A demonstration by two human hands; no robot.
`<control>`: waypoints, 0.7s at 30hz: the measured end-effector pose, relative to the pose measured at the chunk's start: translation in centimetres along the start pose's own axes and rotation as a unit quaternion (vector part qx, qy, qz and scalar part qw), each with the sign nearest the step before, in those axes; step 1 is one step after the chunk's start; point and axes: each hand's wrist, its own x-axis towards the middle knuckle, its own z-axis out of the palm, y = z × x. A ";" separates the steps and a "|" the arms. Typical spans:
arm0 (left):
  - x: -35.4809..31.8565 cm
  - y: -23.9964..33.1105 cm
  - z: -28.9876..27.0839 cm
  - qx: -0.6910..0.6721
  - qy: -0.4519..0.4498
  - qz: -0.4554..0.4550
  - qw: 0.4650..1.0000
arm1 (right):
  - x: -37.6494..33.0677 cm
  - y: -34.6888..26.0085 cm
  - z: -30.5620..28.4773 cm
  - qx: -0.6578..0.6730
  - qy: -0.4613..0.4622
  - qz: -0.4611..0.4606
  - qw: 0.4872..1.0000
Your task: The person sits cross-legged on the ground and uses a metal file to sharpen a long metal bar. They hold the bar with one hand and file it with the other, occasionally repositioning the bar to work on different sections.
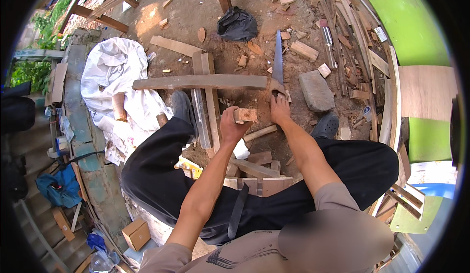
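My left hand (230,125) is closed round a short wood block (246,115), whose cut end faces up. My right hand (280,109) grips the wooden handle of a handsaw (278,62); its blade points away from me over the dirt. Beyond my left hand, a long wooden beam (200,81) lies crosswise over another timber (210,106). The saw blade is apart from the wood block. My right fingers are partly hidden by the handle.
A grey stone block (316,91) sits right of the saw, near my right shoe (325,126). A white sack (117,67) lies at the left, a black plastic bag (237,24) farther off. Offcuts (304,51) litter the dirt; long boards (364,43) line the right side.
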 end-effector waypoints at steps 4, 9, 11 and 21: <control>0.0 -0.2 -0.5 0.036 0.012 0.020 0.999 | 0.5 0.2 -1.7 0.015 -0.145 0.049 0.988; 0.2 0.3 -1.3 -0.015 0.048 0.009 0.999 | -0.9 1.7 -3.1 -0.035 -0.156 0.013 0.987; 1.4 1.8 -2.3 -0.071 0.050 0.004 0.996 | -0.9 1.8 -3.1 -0.061 -0.151 0.002 0.987; 10.2 11.1 -13.6 0.027 -0.097 0.031 0.994 | 0.0 5.5 -12.5 -0.081 -0.137 -0.021 0.987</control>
